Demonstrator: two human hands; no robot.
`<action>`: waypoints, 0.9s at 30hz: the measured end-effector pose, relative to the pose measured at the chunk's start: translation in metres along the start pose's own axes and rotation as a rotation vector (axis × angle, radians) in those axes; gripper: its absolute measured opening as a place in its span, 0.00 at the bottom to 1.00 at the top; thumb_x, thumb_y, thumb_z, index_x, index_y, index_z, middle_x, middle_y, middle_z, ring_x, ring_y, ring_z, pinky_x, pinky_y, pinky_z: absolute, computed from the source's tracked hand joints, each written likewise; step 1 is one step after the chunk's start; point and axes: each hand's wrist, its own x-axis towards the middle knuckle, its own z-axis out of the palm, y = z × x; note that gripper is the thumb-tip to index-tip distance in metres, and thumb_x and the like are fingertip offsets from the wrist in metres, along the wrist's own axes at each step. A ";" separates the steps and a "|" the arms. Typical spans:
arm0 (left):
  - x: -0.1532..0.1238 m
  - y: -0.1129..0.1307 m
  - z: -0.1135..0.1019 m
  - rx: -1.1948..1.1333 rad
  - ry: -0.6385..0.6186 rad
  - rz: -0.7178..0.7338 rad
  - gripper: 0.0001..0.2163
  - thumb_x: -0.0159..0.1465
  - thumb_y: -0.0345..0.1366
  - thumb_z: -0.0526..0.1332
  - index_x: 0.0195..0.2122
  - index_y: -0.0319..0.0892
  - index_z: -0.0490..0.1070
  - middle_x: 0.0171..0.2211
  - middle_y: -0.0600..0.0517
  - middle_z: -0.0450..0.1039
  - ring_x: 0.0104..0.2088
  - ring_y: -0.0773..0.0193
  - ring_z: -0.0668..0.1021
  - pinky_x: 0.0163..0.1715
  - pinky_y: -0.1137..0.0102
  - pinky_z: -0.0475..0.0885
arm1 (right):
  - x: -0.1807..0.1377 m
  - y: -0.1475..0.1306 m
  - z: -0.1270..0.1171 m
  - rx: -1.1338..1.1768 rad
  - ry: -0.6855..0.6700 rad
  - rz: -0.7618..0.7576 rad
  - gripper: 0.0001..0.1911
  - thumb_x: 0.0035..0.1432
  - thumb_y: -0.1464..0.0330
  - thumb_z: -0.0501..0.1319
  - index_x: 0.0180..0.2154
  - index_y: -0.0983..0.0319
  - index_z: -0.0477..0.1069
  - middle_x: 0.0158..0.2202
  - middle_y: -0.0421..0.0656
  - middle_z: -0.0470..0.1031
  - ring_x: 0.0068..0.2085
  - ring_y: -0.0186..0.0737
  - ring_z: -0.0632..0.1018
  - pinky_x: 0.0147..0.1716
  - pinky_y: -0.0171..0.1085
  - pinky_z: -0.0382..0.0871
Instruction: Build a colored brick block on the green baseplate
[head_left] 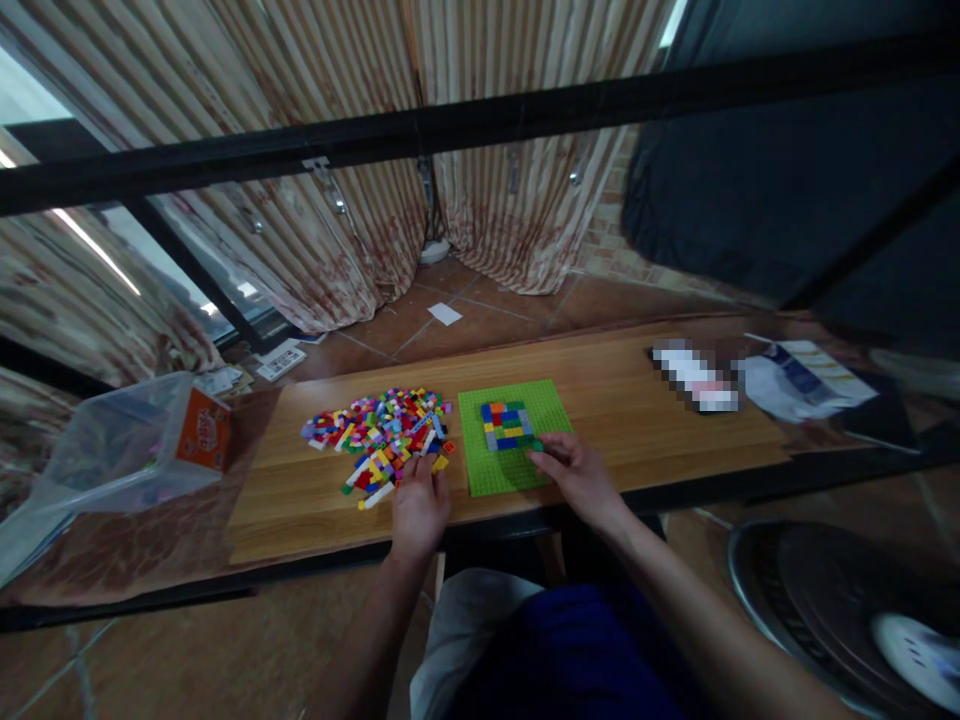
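A green baseplate (547, 405) lies on the wooden table (645, 400), with a small block of blue, red, yellow and grey bricks (506, 425) built on it. Left of it spreads a pile of loose coloured bricks (382, 430). My left hand (418, 505) rests at the near edge of that pile, fingers curled down among the bricks; what they hold is hidden. My right hand (574, 470) lies on the plate's near right corner, fingers pinched on a small green brick (537, 447) beside the built block.
A clear plastic tub (112, 450) with an orange label stands at the table's left end. Papers and a dark folder (810, 385) lie at the right end. A black bar (480, 125) crosses above. A fan (840, 600) sits on the floor at lower right.
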 end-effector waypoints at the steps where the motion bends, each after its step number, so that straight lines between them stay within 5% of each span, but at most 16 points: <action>1: 0.000 0.000 -0.001 -0.002 0.010 0.004 0.13 0.62 0.33 0.54 0.46 0.42 0.72 0.43 0.43 0.74 0.44 0.52 0.77 0.47 0.57 0.74 | 0.005 0.000 -0.003 -0.021 0.012 -0.031 0.17 0.48 0.59 0.66 0.39 0.61 0.71 0.32 0.41 0.78 0.30 0.38 0.76 0.32 0.39 0.70; 6: -0.005 0.015 -0.004 -0.114 -0.014 0.053 0.12 0.64 0.34 0.55 0.46 0.42 0.73 0.42 0.44 0.74 0.44 0.54 0.77 0.47 0.59 0.74 | 0.027 -0.007 -0.011 -0.245 0.062 -0.182 0.09 0.49 0.64 0.64 0.34 0.60 0.73 0.35 0.44 0.79 0.39 0.44 0.79 0.43 0.44 0.71; 21: 0.015 0.045 0.018 -0.222 -0.044 0.062 0.11 0.65 0.36 0.56 0.46 0.44 0.73 0.42 0.47 0.74 0.40 0.60 0.78 0.45 0.66 0.73 | 0.008 0.008 -0.012 -0.594 0.105 -0.191 0.12 0.55 0.66 0.60 0.41 0.60 0.75 0.38 0.46 0.78 0.38 0.43 0.77 0.41 0.43 0.71; 27: 0.028 0.058 0.031 -0.219 -0.039 0.064 0.11 0.66 0.38 0.56 0.47 0.43 0.72 0.40 0.47 0.73 0.39 0.60 0.77 0.41 0.66 0.72 | 0.017 0.015 -0.033 -0.749 0.217 -0.216 0.15 0.57 0.65 0.58 0.45 0.61 0.74 0.40 0.47 0.78 0.38 0.44 0.77 0.40 0.43 0.70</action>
